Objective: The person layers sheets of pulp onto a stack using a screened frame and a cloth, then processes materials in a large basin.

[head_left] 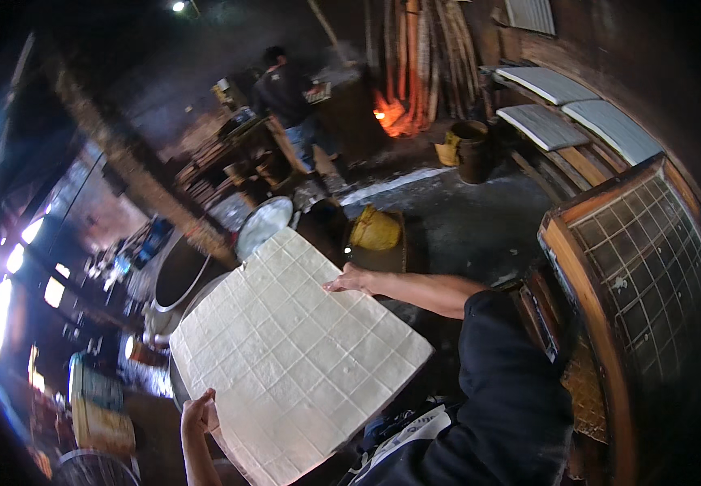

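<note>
Gripping slab (pixel 302 356) by opposite edges: left hand (pixel 199 411) lower left of frame, right hand (pixel 351 279) near frame centre, slab spanning between.

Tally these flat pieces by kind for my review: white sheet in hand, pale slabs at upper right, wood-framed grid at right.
Grid-marked white sheet, in both hands: 1
Pale slabs: 3
Wood-framed grid: 1
Total: 5

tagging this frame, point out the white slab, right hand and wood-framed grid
white slab (pixel 298 354), head view, middle of face
right hand (pixel 353 279), head view, its middle
wood-framed grid (pixel 640 267), head view, panel centre
</note>
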Demonstrator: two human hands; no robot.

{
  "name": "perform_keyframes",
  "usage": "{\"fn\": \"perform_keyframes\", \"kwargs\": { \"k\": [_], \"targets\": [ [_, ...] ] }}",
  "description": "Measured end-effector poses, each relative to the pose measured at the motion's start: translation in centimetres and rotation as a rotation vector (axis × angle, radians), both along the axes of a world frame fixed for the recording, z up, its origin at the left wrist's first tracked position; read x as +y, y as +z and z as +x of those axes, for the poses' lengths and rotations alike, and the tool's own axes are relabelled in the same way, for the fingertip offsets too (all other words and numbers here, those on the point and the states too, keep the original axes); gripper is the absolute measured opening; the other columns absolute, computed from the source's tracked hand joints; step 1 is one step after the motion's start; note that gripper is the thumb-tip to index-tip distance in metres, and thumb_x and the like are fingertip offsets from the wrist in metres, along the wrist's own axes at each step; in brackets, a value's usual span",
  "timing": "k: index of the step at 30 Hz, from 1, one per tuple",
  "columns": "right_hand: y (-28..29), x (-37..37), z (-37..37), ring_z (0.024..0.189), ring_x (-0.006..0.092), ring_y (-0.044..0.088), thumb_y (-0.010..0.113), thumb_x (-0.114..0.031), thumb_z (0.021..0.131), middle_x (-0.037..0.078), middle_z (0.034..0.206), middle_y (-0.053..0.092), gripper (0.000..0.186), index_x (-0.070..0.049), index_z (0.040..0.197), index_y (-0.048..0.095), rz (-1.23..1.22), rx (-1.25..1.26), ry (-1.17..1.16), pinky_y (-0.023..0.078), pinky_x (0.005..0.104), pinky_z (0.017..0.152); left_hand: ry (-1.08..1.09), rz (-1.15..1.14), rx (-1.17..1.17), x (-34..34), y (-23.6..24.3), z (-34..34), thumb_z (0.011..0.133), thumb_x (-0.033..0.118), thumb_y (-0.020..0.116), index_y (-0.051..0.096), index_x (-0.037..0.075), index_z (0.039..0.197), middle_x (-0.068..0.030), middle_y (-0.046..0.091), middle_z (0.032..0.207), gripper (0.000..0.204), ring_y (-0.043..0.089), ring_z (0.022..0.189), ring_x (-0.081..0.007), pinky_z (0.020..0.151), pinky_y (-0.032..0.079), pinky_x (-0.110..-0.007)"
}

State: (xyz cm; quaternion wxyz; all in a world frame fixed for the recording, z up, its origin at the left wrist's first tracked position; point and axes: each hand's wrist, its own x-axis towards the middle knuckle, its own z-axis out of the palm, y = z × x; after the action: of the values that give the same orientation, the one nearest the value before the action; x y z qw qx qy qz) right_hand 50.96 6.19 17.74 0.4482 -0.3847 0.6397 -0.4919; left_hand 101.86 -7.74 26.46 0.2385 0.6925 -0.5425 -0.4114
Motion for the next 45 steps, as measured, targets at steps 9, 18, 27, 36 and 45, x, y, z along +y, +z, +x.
{"fn": "perform_keyframes", "kwargs": {
  "k": [9, 18, 27, 36, 45],
  "targets": [
    [0.4, 2.9, 2.2, 0.102, 0.0262, 0.055, 0.078, -0.044, 0.061, 0.020, 0.106, 0.059, 0.079, 0.013, 0.110, 0.052, -0.111, -0.094, -0.223, 0.044, 0.0375, 0.084, -0.407, -0.022, 0.366, -11.1, -2.9, -6.1, 0.070, 0.027, 0.077, 0.060, -0.001, 0.067, -0.0029, 0.054, 0.058, 0.033, 0.048, 0.043, -0.0113, 0.037, 0.035, -0.028],
    [-6.4, 8.0, -5.2, 0.086, 0.0233, 0.059, 0.073, -0.047, 0.064, 0.016, 0.096, 0.062, 0.068, 0.009, 0.101, 0.058, 0.144, 0.024, -0.868, 0.047, 0.0352, 0.073, -0.986, 0.084, 0.007, -23.7, -4.5, -28.4, 0.073, 0.032, 0.075, 0.060, 0.000, 0.070, -0.0063, 0.056, 0.064, 0.035, 0.050, 0.049, -0.0140, 0.042, 0.037, -0.028],
    [-10.1, 24.2, -19.8, 0.089, 0.0227, 0.059, 0.069, -0.041, 0.073, 0.013, 0.099, 0.063, 0.050, 0.003, 0.096, 0.064, -0.119, 0.034, -1.257, 0.045, 0.0336, 0.077, -1.729, -0.177, 0.424, -15.8, -11.2, -69.8, 0.075, 0.027, 0.073, 0.061, 0.007, 0.073, 0.0044, 0.049, 0.059, 0.024, 0.037, 0.042, -0.0079, 0.038, 0.029, -0.028],
    [-17.4, 41.3, -23.8, 0.097, 0.0175, 0.057, 0.068, -0.034, 0.077, 0.010, 0.104, 0.063, 0.041, 0.001, 0.099, 0.064, 0.007, -0.262, -1.751, 0.041, 0.0367, 0.087, -1.904, 0.123, 0.121, 9.0, -16.6, -93.8, 0.066, 0.033, 0.079, 0.065, 0.003, 0.089, -0.0063, 0.062, 0.080, 0.040, 0.056, 0.075, -0.0161, 0.067, 0.043, -0.034],
    [-29.1, 56.2, -21.5, 0.088, 0.0168, 0.056, 0.071, -0.027, 0.075, 0.006, 0.095, 0.061, 0.041, 0.000, 0.102, 0.059, -0.402, -0.057, -2.134, 0.044, 0.0316, 0.082, -2.324, 0.070, 0.066, 30.7, -26.5, -111.8, 0.060, 0.036, 0.081, 0.060, 0.006, 0.108, -0.0076, 0.065, 0.097, 0.061, 0.059, 0.091, -0.0192, 0.081, 0.045, -0.034]
  ]
}}
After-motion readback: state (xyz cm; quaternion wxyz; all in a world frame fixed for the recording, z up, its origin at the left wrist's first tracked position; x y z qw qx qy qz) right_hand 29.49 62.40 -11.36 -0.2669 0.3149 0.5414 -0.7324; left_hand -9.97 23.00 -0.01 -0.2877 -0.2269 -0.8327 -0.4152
